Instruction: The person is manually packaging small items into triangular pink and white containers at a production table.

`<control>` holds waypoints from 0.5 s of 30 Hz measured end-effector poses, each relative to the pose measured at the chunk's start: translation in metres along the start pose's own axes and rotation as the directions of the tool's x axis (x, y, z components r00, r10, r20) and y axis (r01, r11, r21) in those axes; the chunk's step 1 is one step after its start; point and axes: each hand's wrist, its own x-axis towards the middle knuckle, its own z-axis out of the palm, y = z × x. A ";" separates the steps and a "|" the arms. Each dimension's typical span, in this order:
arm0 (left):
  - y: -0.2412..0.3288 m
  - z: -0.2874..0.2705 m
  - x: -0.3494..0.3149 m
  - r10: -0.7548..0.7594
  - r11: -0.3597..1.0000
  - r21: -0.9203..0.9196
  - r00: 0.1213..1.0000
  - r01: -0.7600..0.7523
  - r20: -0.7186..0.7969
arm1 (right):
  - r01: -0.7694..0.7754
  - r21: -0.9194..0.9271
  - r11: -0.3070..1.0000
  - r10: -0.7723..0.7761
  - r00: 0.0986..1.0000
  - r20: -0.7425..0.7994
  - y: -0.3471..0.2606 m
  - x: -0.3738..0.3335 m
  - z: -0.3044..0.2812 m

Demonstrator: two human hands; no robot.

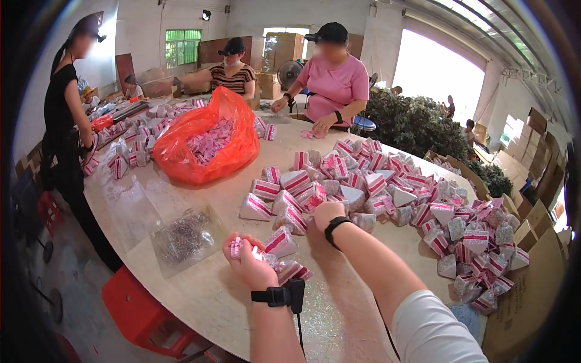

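Observation:
My left hand is closed around small pink-and-white pieces above the near part of the table. Just beyond its fingers lies a wedge shaped like a cake slice, white with a pink band. More wedges lie beside the left wrist. My right hand reaches to the near edge of a large pile of cake-slice wedges; its fingers are hidden, so what it grips does not show. Some wedges look wrapped in clear film.
An open red plastic bag of pink pieces stands on the pale table. A clear bag of dark thin strands lies left of my left hand. Across the table, a person in pink handles pink pieces. Red stools stand at left.

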 end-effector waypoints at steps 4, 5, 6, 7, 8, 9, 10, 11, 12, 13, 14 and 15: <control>-0.021 -0.003 -0.002 0.143 0.876 0.398 0.934 -0.273 0.327 | 0.146 0.271 0.951 -0.012 0.896 -0.443 0.026 -0.058 -0.036; -0.023 0.003 -0.006 0.116 0.854 0.412 0.888 -0.318 0.445 | 0.149 0.431 0.890 0.094 0.864 -0.494 0.039 -0.072 -0.035; -0.023 0.009 -0.013 0.080 0.831 0.422 0.828 -0.362 0.555 | 0.126 0.491 0.862 0.166 0.845 -0.509 0.046 -0.097 -0.048; -0.024 0.014 -0.019 0.043 0.801 0.429 0.754 -0.418 0.655 | 0.173 0.575 0.800 0.184 0.841 -0.509 0.052 -0.116 -0.053; -0.028 0.018 -0.025 0.005 0.740 0.451 0.675 -0.500 0.738 | 0.159 0.665 0.729 0.217 0.868 -0.446 0.058 -0.137 -0.059; -0.033 0.023 -0.032 -0.021 0.724 0.434 0.612 -0.536 0.791 | 0.146 0.756 0.638 0.244 0.893 -0.378 0.059 -0.152 -0.059; -0.036 0.028 -0.039 -0.046 0.710 0.412 0.545 -0.572 0.837 | 0.155 0.811 0.564 0.267 0.895 -0.357 0.058 -0.163 -0.057; -0.041 0.036 -0.053 -0.087 0.713 0.375 0.456 -0.592 0.886 | 0.137 0.860 0.492 0.316 0.892 -0.322 0.060 -0.178 -0.053; -0.039 0.043 -0.060 -0.194 0.760 0.400 0.409 -0.513 0.892 | 0.155 0.855 0.495 0.345 0.868 -0.358 0.057 -0.181 -0.047; -0.044 0.045 -0.067 -0.248 0.791 0.422 0.397 -0.443 0.884 | 0.104 0.876 0.472 0.355 0.886 -0.297 0.061 -0.185 -0.042; -0.047 0.045 -0.072 -0.301 0.810 0.446 0.383 -0.381 0.873 | 0.061 0.896 0.440 0.361 0.902 -0.239 0.062 -0.187 -0.038; -0.051 0.046 -0.076 -0.352 0.822 0.473 0.368 -0.318 0.861 | 0.019 0.913 0.407 0.362 0.914 -0.181 0.065 -0.189 -0.034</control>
